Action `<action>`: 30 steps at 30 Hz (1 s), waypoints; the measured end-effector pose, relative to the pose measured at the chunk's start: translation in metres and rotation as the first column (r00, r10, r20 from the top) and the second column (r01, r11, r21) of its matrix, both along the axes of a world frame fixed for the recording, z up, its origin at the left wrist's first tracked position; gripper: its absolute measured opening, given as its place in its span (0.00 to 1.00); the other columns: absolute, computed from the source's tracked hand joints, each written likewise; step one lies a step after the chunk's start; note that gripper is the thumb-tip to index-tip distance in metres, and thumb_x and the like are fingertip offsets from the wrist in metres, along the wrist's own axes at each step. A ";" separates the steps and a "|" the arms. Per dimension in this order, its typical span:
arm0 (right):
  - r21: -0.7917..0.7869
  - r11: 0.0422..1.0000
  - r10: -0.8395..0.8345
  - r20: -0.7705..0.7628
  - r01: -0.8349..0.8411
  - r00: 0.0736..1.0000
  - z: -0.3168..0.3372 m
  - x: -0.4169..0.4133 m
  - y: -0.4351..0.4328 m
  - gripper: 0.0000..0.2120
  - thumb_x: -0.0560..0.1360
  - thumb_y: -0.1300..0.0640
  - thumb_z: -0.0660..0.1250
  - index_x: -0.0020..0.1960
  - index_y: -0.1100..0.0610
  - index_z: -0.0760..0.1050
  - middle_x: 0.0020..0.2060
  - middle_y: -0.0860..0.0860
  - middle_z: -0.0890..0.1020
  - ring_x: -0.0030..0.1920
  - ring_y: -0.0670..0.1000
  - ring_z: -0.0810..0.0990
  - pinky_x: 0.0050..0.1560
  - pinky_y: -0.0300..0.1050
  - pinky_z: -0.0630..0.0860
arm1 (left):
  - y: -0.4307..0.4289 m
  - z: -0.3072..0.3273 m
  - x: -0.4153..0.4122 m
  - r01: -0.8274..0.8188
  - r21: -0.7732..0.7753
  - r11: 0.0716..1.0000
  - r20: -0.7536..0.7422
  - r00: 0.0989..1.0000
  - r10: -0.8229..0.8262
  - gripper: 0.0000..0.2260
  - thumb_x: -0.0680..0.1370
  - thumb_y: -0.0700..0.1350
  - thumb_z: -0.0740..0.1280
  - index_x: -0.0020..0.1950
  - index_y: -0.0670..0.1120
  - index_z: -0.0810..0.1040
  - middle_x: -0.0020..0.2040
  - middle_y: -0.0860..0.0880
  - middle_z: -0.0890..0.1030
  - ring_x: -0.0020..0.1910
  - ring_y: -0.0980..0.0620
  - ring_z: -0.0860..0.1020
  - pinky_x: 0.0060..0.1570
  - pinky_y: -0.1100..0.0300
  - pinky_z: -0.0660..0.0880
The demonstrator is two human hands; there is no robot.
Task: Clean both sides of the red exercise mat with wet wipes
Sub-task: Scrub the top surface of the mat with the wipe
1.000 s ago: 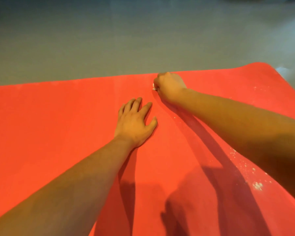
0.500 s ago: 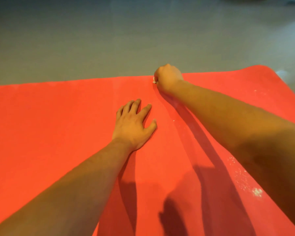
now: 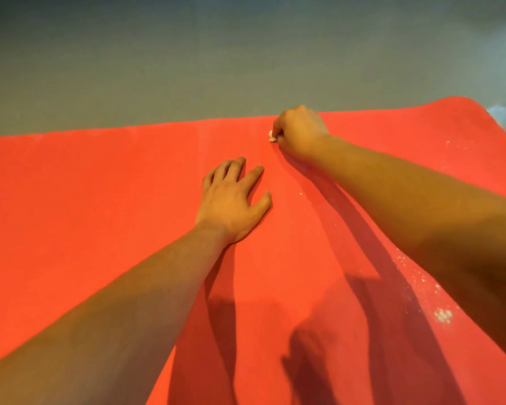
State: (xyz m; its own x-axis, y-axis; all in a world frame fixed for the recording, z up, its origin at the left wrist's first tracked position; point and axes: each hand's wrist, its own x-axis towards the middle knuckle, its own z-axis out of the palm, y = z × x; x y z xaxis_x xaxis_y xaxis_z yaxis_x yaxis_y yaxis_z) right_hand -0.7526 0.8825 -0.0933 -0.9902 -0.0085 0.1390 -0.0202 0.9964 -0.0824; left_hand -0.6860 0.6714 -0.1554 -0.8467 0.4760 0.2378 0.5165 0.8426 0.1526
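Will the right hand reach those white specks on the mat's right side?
Probably yes: the white specks lie on the mat nearer the person than the right hand, beside its forearm, unblocked.

I am looking down at what seems to be an indoor floor space, seen from close to the ground. A wide, flat red exercise mat (image 3: 100, 229) fills the lower part of my view. It is spread straight onto a smooth, evenly grey-green floor (image 3: 187, 68), which runs on beyond the mat's far edge. Just past the mat's far right corner lies a pale, blurred patch (image 3: 501, 112); I cannot tell what it is. Hard-edged shadows (image 3: 222, 331) fall across the near part of the mat. I cannot tell whether this is a home, a gym or a studio.
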 end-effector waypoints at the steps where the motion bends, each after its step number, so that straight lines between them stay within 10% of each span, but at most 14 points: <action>1: -0.014 0.999 -0.030 -0.005 0.030 1.000 -0.001 -0.006 0.000 0.10 0.72 0.55 0.70 0.52 0.51 0.86 0.48 0.55 0.86 0.50 0.61 0.83 0.46 0.48 0.78 | 0.000 0.000 0.000 0.001 0.002 1.000 -0.003 1.000 -0.001 0.30 0.78 0.68 0.55 0.78 0.60 0.70 0.79 0.47 0.68 0.77 0.44 0.64 0.75 0.43 0.62; 16: -0.063 0.953 0.294 -0.049 -0.297 0.954 -0.010 0.171 -0.008 0.04 0.71 0.54 0.71 0.45 0.48 0.83 0.40 0.46 0.80 0.44 0.53 0.81 0.37 0.45 0.72 | 0.000 -0.001 -0.001 0.011 0.053 0.999 0.011 1.000 -0.012 0.29 0.77 0.66 0.57 0.75 0.57 0.74 0.76 0.46 0.71 0.75 0.44 0.67 0.74 0.44 0.64; 24: -0.051 0.998 0.044 0.029 -0.043 0.999 -0.003 0.072 -0.010 0.12 0.72 0.57 0.67 0.52 0.49 0.85 0.51 0.51 0.85 0.53 0.59 0.82 0.46 0.47 0.75 | -0.002 0.003 -0.001 0.042 0.054 0.998 0.039 0.998 -0.044 0.28 0.77 0.65 0.59 0.75 0.57 0.74 0.75 0.46 0.71 0.74 0.44 0.68 0.73 0.44 0.65; 30: -0.035 0.987 0.155 0.027 -0.154 0.987 -0.001 0.146 -0.021 0.09 0.74 0.56 0.67 0.51 0.50 0.84 0.47 0.51 0.82 0.51 0.58 0.81 0.43 0.49 0.74 | -0.004 0.008 0.003 0.103 0.136 0.985 -0.017 0.995 -0.102 0.21 0.76 0.60 0.65 0.64 0.53 0.80 0.61 0.48 0.74 0.60 0.45 0.74 0.58 0.46 0.73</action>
State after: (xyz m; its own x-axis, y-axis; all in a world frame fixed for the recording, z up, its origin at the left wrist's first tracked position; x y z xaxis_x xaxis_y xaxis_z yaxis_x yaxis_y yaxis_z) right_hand -0.6067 0.8616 -0.0945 -0.9810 -0.1581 0.1126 -0.1712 0.9782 -0.1177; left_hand -0.6834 0.6676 -0.1479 -0.7923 0.5229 0.3145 0.6013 0.7566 0.2570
